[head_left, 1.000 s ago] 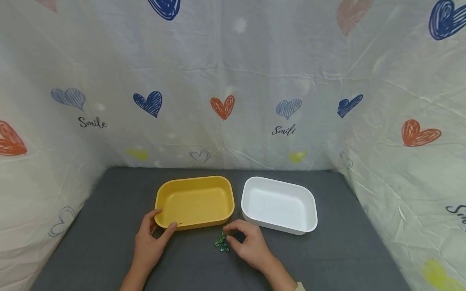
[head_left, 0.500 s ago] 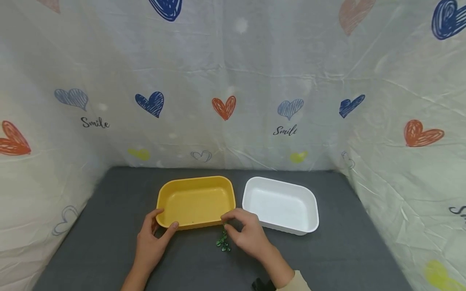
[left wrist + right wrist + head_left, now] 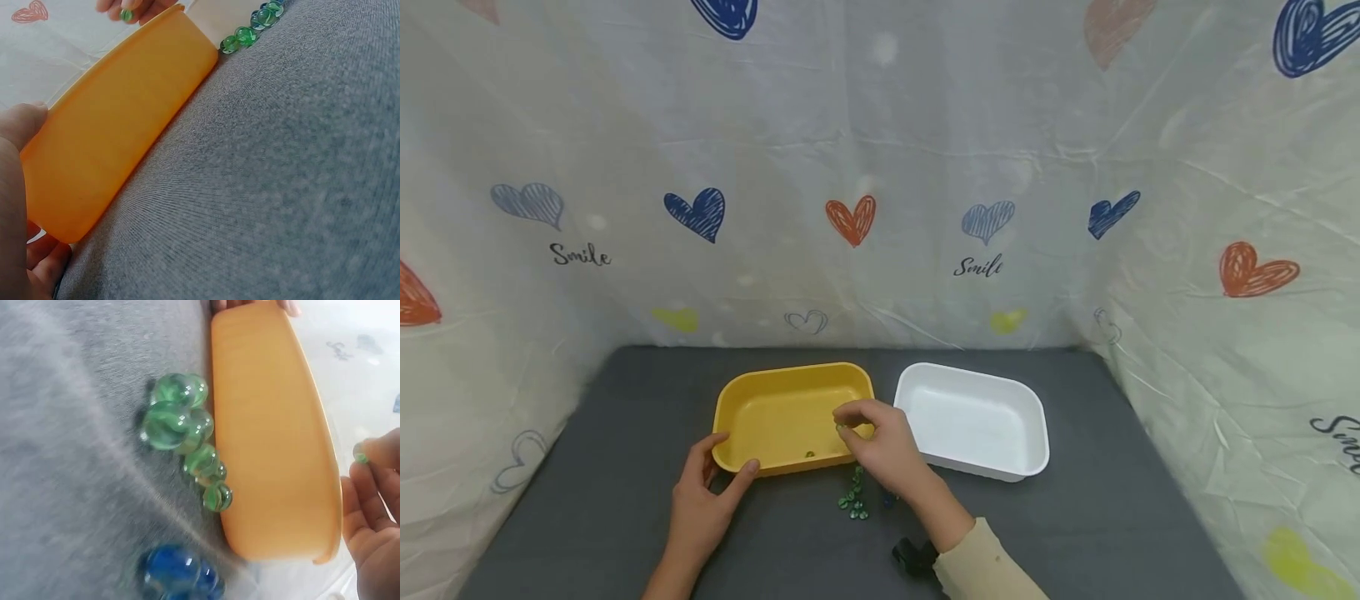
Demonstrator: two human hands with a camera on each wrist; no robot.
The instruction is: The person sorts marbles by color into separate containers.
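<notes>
A green glass marble point(image 3: 360, 454) is pinched between the thumb and a finger of my right hand point(image 3: 883, 442), held above the right part of the yellow tray point(image 3: 790, 412). My left hand point(image 3: 703, 496) grips that tray at its front left corner, thumb at the front rim and fingers round the left side. Inside the tray, near the front wall, lies another small marble point(image 3: 809, 454). Several green marbles point(image 3: 167, 425) are bunched on the cloth just in front of the tray. Blue marbles point(image 3: 172, 569) sit to their right, mostly hidden by my right arm in the head view.
To the right of the yellow tray stands a white tray point(image 3: 973, 421) with nothing seen in it. Grey cloth point(image 3: 805, 550) covers the table. A black object point(image 3: 913, 557) shows beside my right wrist. A curtain printed with hearts point(image 3: 850, 125) hangs behind.
My right hand has lifted from beside the green marbles to above the yellow tray, with a marble in its pinch. The marble in the tray has shifted right. My left hand stays at the corner.
</notes>
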